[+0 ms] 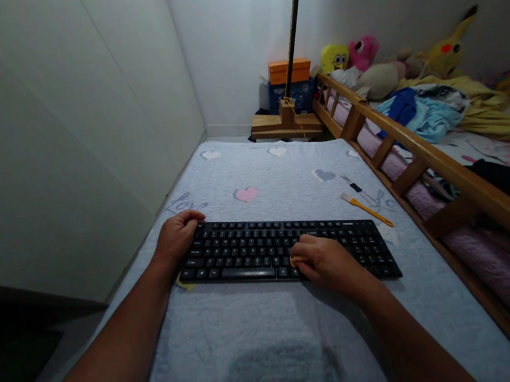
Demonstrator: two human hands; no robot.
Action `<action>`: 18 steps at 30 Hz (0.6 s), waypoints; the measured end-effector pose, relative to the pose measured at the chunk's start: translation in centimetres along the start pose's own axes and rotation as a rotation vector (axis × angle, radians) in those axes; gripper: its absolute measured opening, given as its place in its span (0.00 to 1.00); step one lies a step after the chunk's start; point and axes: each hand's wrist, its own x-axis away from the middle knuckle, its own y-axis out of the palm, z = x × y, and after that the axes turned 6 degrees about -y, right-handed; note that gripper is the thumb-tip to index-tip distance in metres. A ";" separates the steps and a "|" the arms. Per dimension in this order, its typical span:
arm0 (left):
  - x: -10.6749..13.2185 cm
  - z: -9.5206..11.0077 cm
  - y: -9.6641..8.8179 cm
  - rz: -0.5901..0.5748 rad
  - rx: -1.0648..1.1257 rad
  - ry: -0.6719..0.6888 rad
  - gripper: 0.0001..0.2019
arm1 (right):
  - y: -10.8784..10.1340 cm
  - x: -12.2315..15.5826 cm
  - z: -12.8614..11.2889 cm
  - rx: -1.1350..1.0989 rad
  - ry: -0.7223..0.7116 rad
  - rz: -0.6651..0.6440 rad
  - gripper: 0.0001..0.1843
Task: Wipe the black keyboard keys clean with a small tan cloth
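A black keyboard [244, 249] lies across a light blue, heart-patterned cloth. At its upper left corner, my left hand [177, 237] grips the edge, thumb and fingers closed on it. My right hand [324, 260] rests over the keys right of the space bar, its fingers pinched together. From them peeks a small piece of yellow-orange cloth [297, 261], mostly hidden by the hand. To the right of the keyboard's far edge lies a brush [369, 211] with a yellow handle and pale bristles. A thin metal tool with a black band [356, 187] is beside it.
A wooden bed rail [399, 139] runs along the right side, with clothes [423, 107] and plush toys beyond. White cabinet doors [73, 115] stand at left. Behind the cloth-covered surface [255, 330] are a wooden stand [287, 120] with a black pole and an orange box [289, 71].
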 end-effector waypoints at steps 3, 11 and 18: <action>-0.1 -0.1 0.0 0.001 -0.009 0.004 0.14 | -0.8 0.4 0.4 0.013 0.017 -0.013 0.08; -0.1 -0.4 0.1 0.011 -0.016 0.015 0.14 | -2.4 1.4 1.8 0.009 0.061 -0.067 0.09; -0.1 -0.1 0.0 0.001 -0.007 0.007 0.14 | -3.2 1.9 2.3 0.006 0.103 -0.088 0.09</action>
